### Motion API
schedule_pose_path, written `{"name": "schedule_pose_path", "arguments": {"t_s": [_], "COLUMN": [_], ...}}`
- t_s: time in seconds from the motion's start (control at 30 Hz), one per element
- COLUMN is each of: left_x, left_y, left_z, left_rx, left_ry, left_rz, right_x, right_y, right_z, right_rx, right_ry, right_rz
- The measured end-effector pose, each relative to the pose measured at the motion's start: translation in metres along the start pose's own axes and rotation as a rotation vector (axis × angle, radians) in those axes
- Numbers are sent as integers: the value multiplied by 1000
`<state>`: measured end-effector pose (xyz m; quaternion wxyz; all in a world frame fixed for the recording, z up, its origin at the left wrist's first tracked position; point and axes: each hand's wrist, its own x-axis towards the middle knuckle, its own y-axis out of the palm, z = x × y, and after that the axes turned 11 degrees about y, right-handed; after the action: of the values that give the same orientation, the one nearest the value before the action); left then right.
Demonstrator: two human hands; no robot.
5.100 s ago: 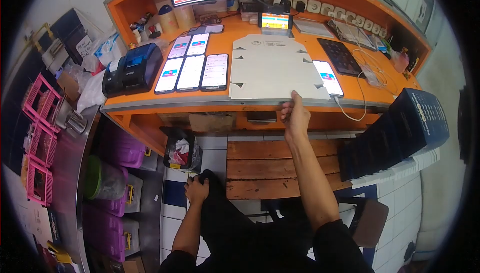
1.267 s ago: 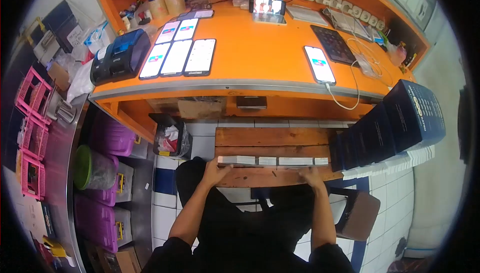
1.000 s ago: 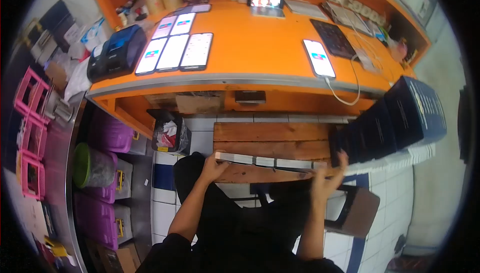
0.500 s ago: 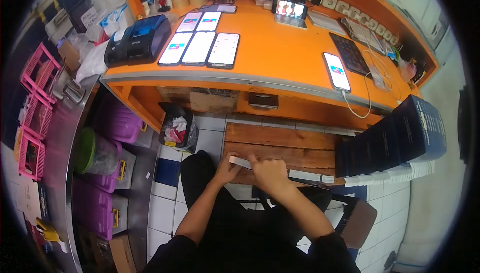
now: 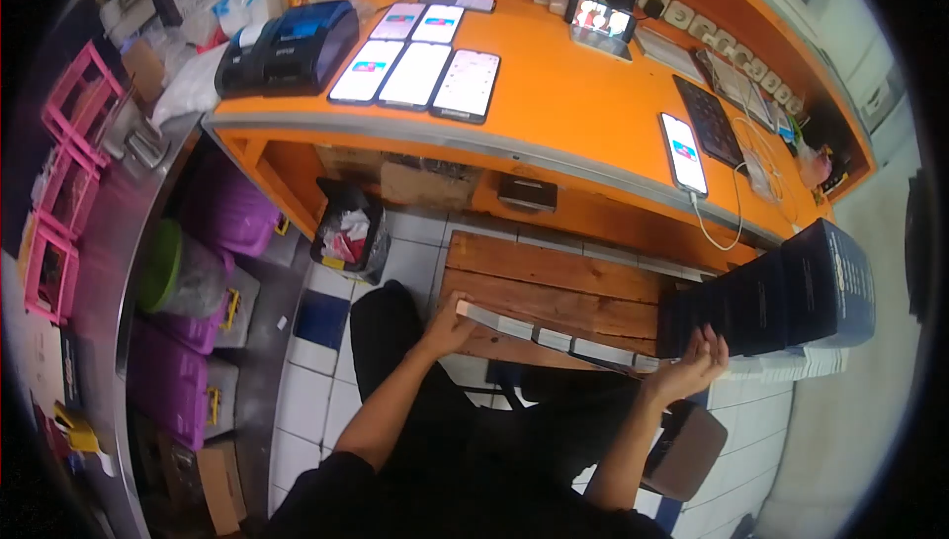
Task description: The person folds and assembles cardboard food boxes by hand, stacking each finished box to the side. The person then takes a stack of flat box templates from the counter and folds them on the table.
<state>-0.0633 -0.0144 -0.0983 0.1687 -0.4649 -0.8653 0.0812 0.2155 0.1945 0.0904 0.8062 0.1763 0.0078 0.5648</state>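
Observation:
My left hand (image 5: pixel 450 329) is closed around the left end of a row of thin white-edged pieces (image 5: pixel 514 326) along the front of the wooden bench (image 5: pixel 554 282); I cannot make out exactly what they are. My right hand (image 5: pixel 692 366) is raised near the row's right end, fingers loosely curled and apart, with nothing visible in them. Just behind it, a row of dark blue boxes (image 5: pixel 751 302) stands on the bench's right end. A strip of white edges (image 5: pixel 791 363) shows along the bottom of these boxes.
On the orange desk (image 5: pixel 573 114) are several lit phones (image 5: pixel 415 74), a black printer (image 5: pixel 287 49) and a phone on a charging cable (image 5: pixel 682 153). A bin (image 5: pixel 351 237) stands left of the bench. Purple-lidded tubs (image 5: pixel 173 381) sit under the steel counter (image 5: pixel 109 242).
My right hand has left the white-edged piece by my left hand and moved right to the blue boxes. More of the white row now shows. The view has tilted slightly.

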Motion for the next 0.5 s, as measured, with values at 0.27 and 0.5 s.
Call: {"name": "schedule_pose_path", "arguments": {"t_s": [0.27,0.5], "left_x": [3,20], "left_y": [4,-5], "left_z": [10,6], "left_rx": [115,325], "left_ry": [126,-33], "left_rz": [-25,75], "right_x": [27,38], "right_y": [-154,-82], "right_z": [-173,-183], "right_rx": [-401,-557], "right_ry": [644,622], "right_rz": [993,918]}}
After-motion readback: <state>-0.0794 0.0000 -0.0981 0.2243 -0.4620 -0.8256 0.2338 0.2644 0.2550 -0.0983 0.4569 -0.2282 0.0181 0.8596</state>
